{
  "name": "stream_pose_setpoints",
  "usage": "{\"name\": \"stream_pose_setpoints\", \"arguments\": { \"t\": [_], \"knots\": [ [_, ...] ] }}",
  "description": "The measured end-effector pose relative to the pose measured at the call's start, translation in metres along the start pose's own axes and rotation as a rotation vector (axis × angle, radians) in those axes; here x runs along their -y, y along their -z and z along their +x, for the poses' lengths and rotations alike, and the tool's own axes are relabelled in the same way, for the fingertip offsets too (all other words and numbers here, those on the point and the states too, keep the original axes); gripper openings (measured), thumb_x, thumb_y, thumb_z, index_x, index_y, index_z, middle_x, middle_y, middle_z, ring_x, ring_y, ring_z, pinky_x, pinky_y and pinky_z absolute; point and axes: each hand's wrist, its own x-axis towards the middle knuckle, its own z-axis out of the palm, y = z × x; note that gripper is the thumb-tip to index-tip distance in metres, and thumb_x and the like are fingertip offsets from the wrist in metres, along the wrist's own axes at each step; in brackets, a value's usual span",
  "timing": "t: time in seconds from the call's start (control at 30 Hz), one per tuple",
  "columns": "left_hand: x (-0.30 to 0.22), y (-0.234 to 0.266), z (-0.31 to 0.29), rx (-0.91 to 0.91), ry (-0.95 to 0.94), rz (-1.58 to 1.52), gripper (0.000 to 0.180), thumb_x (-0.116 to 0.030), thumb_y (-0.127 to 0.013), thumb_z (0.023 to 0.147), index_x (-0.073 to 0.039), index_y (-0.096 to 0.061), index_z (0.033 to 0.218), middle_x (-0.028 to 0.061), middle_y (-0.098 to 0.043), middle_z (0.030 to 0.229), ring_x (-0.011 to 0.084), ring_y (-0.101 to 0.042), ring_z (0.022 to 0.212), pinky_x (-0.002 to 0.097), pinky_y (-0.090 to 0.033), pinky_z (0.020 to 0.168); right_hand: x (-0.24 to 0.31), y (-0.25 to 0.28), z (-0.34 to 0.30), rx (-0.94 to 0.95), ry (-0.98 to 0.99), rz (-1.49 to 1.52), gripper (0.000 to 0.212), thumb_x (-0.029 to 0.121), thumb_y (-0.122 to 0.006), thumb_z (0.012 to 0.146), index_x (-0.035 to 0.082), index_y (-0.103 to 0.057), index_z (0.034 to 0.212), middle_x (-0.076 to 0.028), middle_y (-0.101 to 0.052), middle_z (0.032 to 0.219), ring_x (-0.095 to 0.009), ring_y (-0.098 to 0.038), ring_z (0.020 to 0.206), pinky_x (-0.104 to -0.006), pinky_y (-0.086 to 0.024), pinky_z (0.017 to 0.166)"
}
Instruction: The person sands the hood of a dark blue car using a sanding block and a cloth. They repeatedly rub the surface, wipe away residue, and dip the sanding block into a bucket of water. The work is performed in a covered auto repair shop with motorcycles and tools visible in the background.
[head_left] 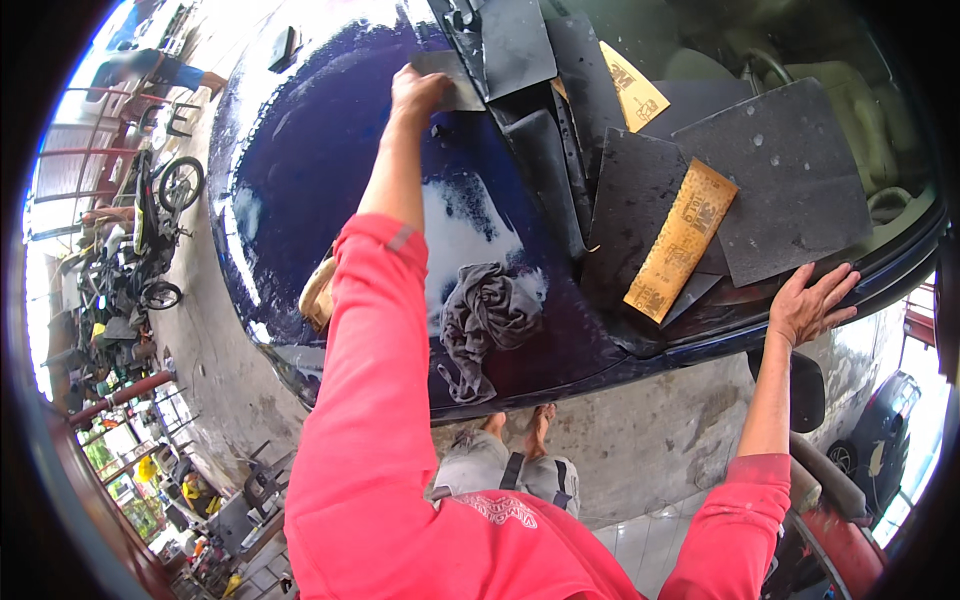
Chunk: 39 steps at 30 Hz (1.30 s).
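My left hand reaches out over the dark blue car hood. Its bent fingers grip a grey piece of sandpaper near the base of the windshield. On the right, my right hand lies with fingers spread on the windshield's near edge, holding nothing. A crumpled dark grey rag rests on the hood beside a whitish wet patch. Several dark sheets and a tan-backed sandpaper strip lie across the windshield. Another tan piece sits farther back.
A tan object is partly hidden behind my left sleeve. The side mirror juts out below my right hand. At the left stand a motorcycle and a person. Another dark car is at the far right.
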Motion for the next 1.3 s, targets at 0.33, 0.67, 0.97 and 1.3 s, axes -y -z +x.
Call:
{"name": "stream_pose_setpoints", "arguments": {
  "t": [0.33, 0.67, 0.97, 1.3],
  "knots": [
    [-0.016, -0.006, -0.029, -0.086, -0.095, 0.254, 0.046, -0.023, -0.083, 0.079, 0.002, -0.078, 0.117, 0.0255, -0.08, 0.112, 0.0365, -0.079, 0.106, 0.0444, -0.062, 0.092, -0.004, 0.001, 0.002, -0.021, 0.077, 0.056, 0.075, 0.049, -0.051, 0.112, 0.006, -0.035, 0.171, -0.011, -0.028, 0.181, -0.031, -0.028, 0.167, -0.0582, -0.011, 0.137],
    [-0.016, 0.011, 0.017, -0.124, 0.008, 0.089, 0.042, -0.017, -0.079, 0.08, 0.008, -0.076, 0.114, 0.0245, -0.081, 0.106, 0.0354, -0.08, 0.1, 0.043, -0.063, 0.093, -0.008, 0.0, 0.003, -0.05, 0.112, 0.046, 0.074, 0.045, -0.051, 0.112, 0.005, -0.033, 0.172, -0.011, -0.029, 0.181, -0.027, -0.029, 0.167, -0.0579, -0.011, 0.137],
    [-0.01, -0.013, 0.041, -0.077, 0.088, -0.368, 0.045, -0.027, -0.089, 0.076, 0.004, -0.081, 0.108, 0.0184, -0.082, 0.099, 0.0292, -0.08, 0.087, 0.0409, -0.065, 0.081, -0.008, -0.001, 0.005, -0.073, 0.138, 0.068, 0.072, 0.046, -0.049, 0.114, 0.006, -0.034, 0.172, -0.012, -0.029, 0.181, -0.03, -0.032, 0.165, -0.0575, -0.01, 0.137],
    [-0.008, 0.017, -0.066, -0.034, -0.059, -0.505, 0.035, -0.009, -0.084, 0.087, 0.004, -0.072, 0.117, 0.0138, -0.079, 0.108, 0.0246, -0.077, 0.09, 0.039, -0.063, 0.079, -0.005, -0.006, 0.0, 0.001, -0.018, 0.128, 0.077, 0.057, -0.05, 0.11, 0.015, -0.036, 0.173, -0.006, -0.026, 0.183, -0.06, -0.017, 0.162, -0.0626, -0.017, 0.134]
  ]
}}
